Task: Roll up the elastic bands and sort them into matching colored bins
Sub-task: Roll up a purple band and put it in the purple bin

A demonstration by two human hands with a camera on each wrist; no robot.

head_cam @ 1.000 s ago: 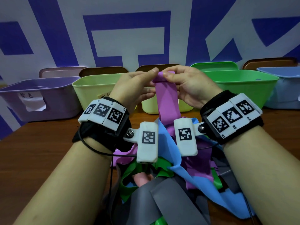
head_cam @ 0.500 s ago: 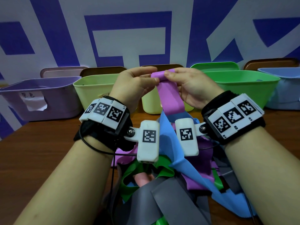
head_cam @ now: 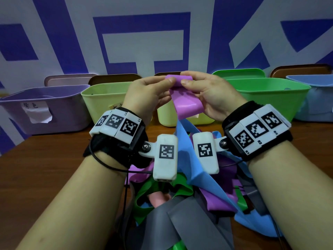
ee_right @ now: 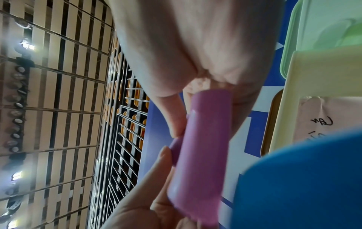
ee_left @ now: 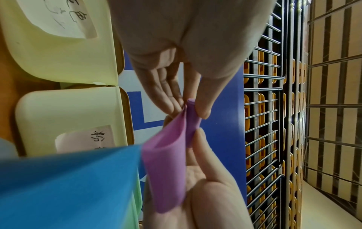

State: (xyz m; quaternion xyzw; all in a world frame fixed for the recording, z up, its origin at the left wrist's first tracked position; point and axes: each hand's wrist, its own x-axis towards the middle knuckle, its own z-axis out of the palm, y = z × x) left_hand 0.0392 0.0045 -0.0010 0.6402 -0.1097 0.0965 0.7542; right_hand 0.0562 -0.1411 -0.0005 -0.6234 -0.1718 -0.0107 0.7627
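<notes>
The left hand [head_cam: 147, 94] and right hand [head_cam: 207, 91] pinch the pink band [head_cam: 183, 103] between them; its top roll is thicker than before, so rolling advances

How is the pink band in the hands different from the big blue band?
The pink band is held up in the air, its top end curled into a small roll; the blue band is unrolled and drapes down onto the pile. Both hands pinch the pink band; neither grips the blue band. Both are flat, stretchy strips.
</notes>
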